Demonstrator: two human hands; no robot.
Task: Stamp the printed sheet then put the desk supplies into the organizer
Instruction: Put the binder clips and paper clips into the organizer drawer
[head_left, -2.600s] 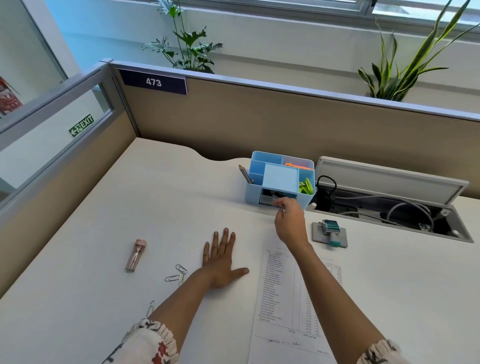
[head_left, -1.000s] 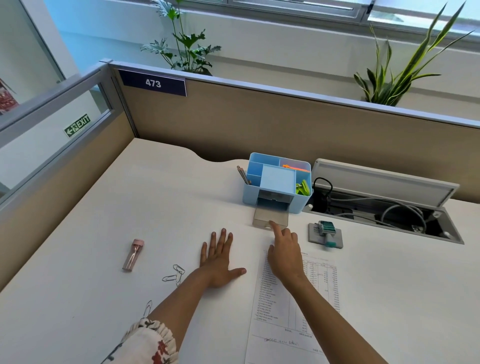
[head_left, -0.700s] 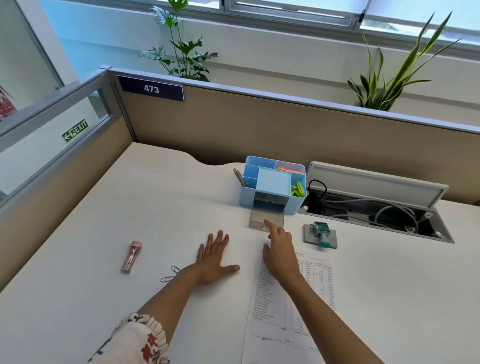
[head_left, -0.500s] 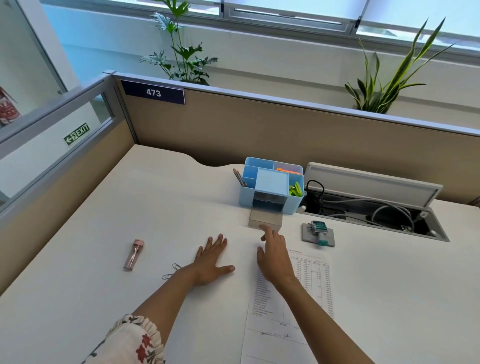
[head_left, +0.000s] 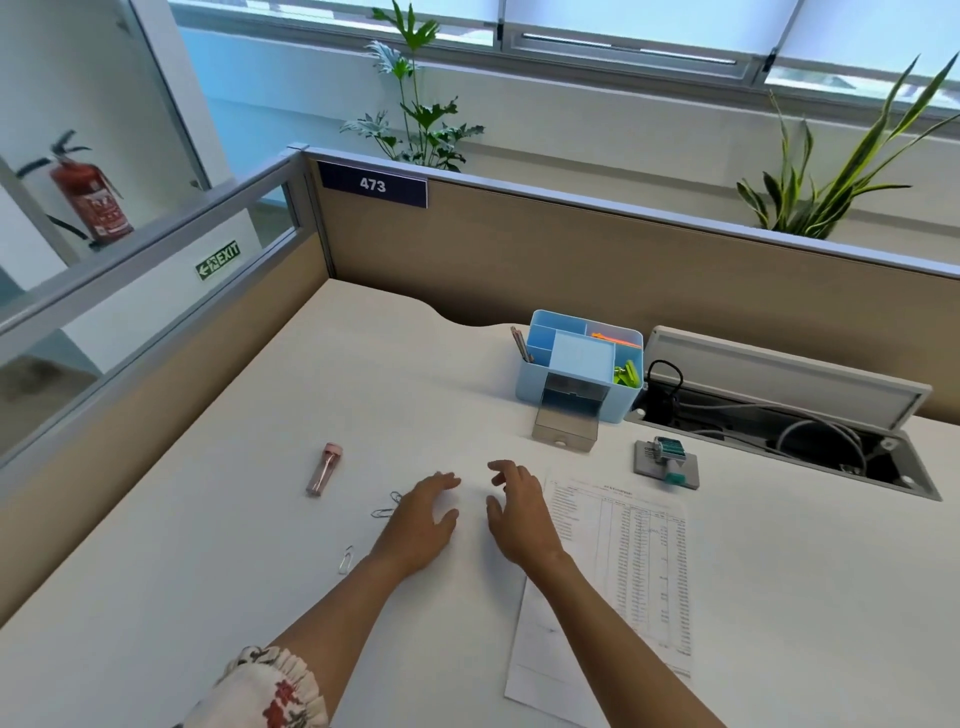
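Note:
The blue organizer (head_left: 577, 364) stands at the back of the desk, its clear drawer (head_left: 565, 428) pulled out in front. A printed sheet (head_left: 628, 551) lies to the right of my hands. The stamp (head_left: 670, 453) sits on its grey pad beyond the sheet's far right corner. Paper clips (head_left: 387, 508) lie just left of my left hand, another clip (head_left: 346, 558) nearer me, and a pink tube (head_left: 323, 467) further left. My left hand (head_left: 421, 519) and my right hand (head_left: 519, 512) hover side by side over the desk, fingers loosely bent, holding nothing.
An open cable tray (head_left: 795, 431) with wires is sunk in the desk right of the organizer. Brown partition walls (head_left: 519, 260) bound the desk at the back and left.
My right hand pulled the drawer out, let it go and drew back toward me. My left hand lifted off the desk and its fingers bent. The view swung left.

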